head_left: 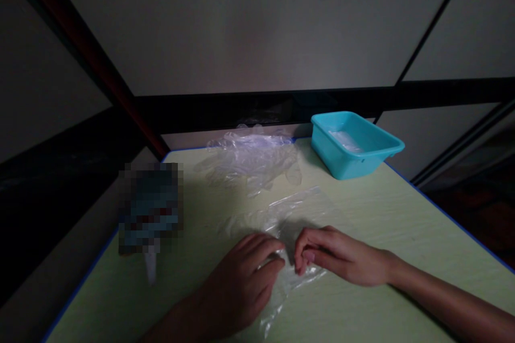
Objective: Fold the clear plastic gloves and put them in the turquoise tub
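Observation:
A clear plastic bag (300,203) lies flat on the table, stretching under and between my two hands. My left hand (249,278) has its fingers curled, with thumb and forefinger closing on the plastic at the bag's near part. Opposite it, my right hand (333,257) is bent at the wrist over the bag, fingertips pressed together on the film. Crumpled clear film shows just beyond my left hand; whether it is part of the bag I cannot tell. Farther back sits a loose heap of clear disposable plastic gloves (257,158).
A turquoise plastic basin (354,166) stands at the table's back right corner, with something whitish and clear inside. At the left edge is a blurred-out object (151,209) with a pale lower end. The light green table (402,214) has a blue edge and meets pale panels behind.

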{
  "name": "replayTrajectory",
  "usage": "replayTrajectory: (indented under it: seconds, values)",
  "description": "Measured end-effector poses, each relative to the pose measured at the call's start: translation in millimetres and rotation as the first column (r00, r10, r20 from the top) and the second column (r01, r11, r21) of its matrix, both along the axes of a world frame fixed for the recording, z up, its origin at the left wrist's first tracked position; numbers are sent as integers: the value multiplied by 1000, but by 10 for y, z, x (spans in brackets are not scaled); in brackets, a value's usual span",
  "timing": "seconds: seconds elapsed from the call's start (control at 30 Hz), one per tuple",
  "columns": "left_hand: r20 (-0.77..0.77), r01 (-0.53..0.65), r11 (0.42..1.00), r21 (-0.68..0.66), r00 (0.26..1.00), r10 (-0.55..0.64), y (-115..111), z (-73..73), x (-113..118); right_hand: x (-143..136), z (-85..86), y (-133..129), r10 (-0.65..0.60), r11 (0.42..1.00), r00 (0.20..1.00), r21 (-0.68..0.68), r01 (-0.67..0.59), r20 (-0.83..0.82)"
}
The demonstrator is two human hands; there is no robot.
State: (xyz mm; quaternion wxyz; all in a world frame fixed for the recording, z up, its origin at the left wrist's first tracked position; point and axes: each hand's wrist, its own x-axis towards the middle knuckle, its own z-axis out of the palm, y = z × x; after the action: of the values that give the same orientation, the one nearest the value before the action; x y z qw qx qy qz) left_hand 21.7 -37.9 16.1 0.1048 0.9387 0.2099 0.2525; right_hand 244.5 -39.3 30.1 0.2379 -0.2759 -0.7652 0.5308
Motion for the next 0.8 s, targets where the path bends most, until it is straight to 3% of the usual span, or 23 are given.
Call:
replayTrajectory:
  seconds: [0.27, 0.5, 0.8]
  values:
    - [-112, -10, 999, 54, 994, 16, -6, 3, 9, 43, -43, 29, 1, 990, 999, -142, -6, -38]
    - [-66, 13, 985, 170, 998, -2, 7, -13, -12, 82, -36, 43, -60, 983, 994, -176, 42, -94]
    - [65, -52, 971, 235, 997, 38, 28, -13, -44, 86, -71, 77, -107, 968, 986, -239, 74, -126]
